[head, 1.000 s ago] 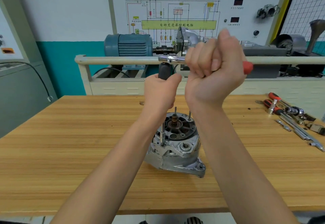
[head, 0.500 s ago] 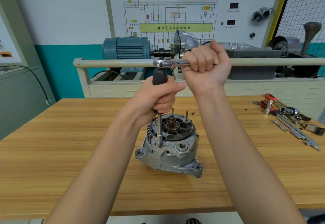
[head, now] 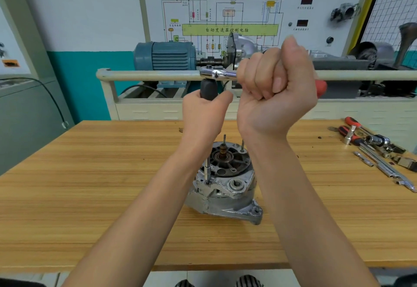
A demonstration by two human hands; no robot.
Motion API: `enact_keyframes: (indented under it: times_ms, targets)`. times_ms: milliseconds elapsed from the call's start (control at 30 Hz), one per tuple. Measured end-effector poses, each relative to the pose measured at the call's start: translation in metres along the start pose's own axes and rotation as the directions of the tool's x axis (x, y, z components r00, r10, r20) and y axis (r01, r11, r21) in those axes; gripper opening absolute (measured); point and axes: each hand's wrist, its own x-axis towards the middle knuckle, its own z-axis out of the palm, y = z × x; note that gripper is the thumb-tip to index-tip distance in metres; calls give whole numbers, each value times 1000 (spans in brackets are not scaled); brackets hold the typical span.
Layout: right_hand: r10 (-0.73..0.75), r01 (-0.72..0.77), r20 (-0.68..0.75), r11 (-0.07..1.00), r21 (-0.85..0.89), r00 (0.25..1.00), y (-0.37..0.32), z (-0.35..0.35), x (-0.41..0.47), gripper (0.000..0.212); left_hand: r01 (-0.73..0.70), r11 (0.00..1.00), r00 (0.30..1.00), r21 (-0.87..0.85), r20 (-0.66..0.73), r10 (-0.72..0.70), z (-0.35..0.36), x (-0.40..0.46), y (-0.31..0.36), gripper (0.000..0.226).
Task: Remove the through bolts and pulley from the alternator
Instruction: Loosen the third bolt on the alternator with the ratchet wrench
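Now silver cast alternator (head: 222, 187) sits mid wooden bench (head: 90, 185), w/ bare wood all round. Left hand (head: 204, 113) grips black driver handle (head: 208, 89); right hand (head: 276, 93) grips chrome ratchet (head: 217, 73). Loose tools (head: 379, 151) far right.

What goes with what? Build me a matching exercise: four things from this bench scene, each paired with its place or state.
Things:
1. alternator
2. ratchet
3. left hand
4. loose tools

Places or states:
A. grips the black handle of the upright driver
B. lie at the right end of the wooden table
C. stands on the table between the forearms
D. held level by the right hand, on top of the driver

Pairs: 1-C, 2-D, 3-A, 4-B
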Motion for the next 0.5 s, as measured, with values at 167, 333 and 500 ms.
enact_keyframes:
  times_ms: [167,333,500]
  targets:
    - [390,-358,-98,902,240,916,-8,-19,26,53,61,994,910,-89,414,-19,-26,3,8,37]
    - [583,-438,-154,735,517,797,3,-33,37,53,150,983,878,-104,470,-85,-25,5,10,49]
    - [429,-352,-214,880,320,878,2,-23,28,59,172,977,963,-123,231,-140,-15,7,6,47]
